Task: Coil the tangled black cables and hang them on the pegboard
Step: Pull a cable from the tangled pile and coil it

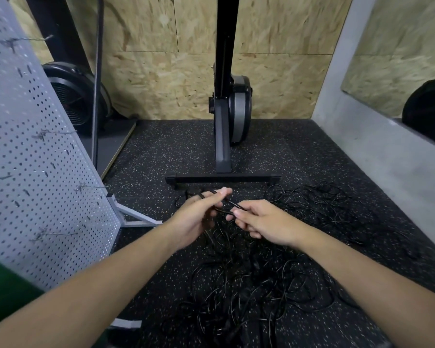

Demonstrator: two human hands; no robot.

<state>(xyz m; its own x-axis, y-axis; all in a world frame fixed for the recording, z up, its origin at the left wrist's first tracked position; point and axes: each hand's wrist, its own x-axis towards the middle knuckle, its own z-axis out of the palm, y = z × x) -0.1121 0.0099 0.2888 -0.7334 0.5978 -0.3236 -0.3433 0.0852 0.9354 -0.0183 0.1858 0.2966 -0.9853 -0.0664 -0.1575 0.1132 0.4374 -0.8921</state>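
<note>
As both extend forward, left hand [199,217] pinches black cable [232,204], right hand [264,223] likewise

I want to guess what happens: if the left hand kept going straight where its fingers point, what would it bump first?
Probably the black floor bar of the machine, just beyond the left hand, which pinches a cable. Depth is hard to judge.

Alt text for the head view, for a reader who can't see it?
The left hand and right hand pinch a black cable between them above a tangled heap of black cables on the speckled floor. A grey pegboard stands at left.
</note>
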